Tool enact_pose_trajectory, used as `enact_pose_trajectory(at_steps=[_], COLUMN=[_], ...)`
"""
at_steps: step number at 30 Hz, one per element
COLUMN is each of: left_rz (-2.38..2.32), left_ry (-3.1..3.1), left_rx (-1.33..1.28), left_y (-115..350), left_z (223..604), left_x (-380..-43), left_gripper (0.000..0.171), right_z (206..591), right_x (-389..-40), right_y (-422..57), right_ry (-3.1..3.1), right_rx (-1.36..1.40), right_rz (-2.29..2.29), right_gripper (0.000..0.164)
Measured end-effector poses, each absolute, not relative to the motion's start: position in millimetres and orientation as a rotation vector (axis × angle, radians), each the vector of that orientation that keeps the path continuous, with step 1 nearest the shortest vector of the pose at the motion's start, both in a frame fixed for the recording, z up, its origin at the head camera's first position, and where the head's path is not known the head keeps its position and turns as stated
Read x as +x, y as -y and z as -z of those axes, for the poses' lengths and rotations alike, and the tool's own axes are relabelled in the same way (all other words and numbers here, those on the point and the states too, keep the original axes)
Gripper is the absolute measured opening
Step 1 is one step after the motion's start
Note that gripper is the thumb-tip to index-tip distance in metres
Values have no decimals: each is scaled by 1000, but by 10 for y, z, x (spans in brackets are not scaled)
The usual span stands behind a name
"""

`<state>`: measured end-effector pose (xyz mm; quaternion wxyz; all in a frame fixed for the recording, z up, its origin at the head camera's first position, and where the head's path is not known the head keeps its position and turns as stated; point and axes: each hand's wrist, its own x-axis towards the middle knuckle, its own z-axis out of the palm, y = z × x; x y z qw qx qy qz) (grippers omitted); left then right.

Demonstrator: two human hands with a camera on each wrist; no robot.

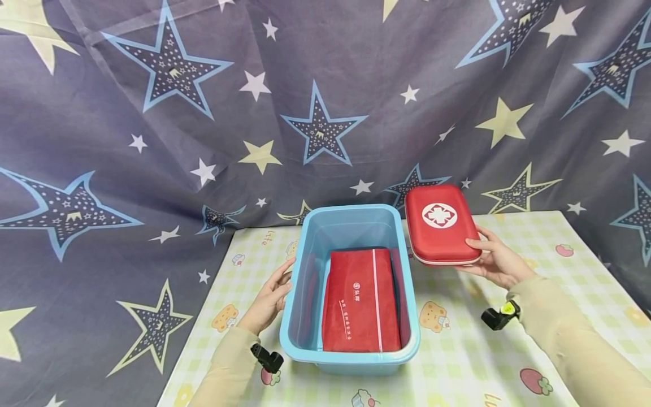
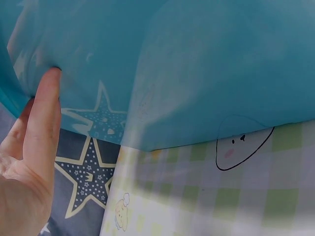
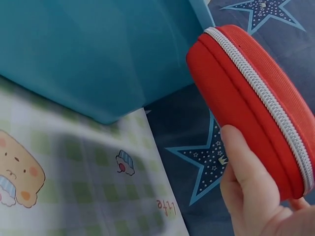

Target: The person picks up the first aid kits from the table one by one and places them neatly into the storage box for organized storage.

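Note:
A red zippered first-aid case with a white cross emblem is held up to the right of a light blue plastic bin. My right hand grips the case by its near right corner, thumb on the top face and fingers beneath. Its pale zipper runs along the side in the right wrist view. My left hand touches the bin's left outer wall; straight fingers lie against the plastic in the left wrist view. Inside the bin lies a red cloth item with white print and a pale stripe.
The bin stands on a table with a green-and-white checked cloth printed with bears and strawberries. Behind the table hangs a dark grey-blue curtain with stars, close to the table's back edge.

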<state>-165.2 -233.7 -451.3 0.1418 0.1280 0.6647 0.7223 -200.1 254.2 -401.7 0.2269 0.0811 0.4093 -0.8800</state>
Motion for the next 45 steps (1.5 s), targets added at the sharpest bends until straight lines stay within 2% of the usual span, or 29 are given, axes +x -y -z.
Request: enact_pose_trajectory(at_steps=[15,30,38,45], left_rz=[-2082,-2088,-2089,-2084], left_ry=[-1924,-1916,-1916,-1916], left_rx=[340,304,334,320], left_y=[2332,2322,2324,2339], left_z=[4511,4493,4493,4508], left_x=[-1654,-1656,-1660,-1665], left_gripper=[60,59,59,59], right_z=[3859,3699,3643,3604], right_x=[-1930,-1858,-1836,-1832], right_y=[-2481,-2367,-2262,-2122], right_ry=[-1087,-1085,-1082,-1090], right_rx=[145,81,44,-3], right_rz=[2441,2445,2432,2422], right_gripper=[84,69,49,46])
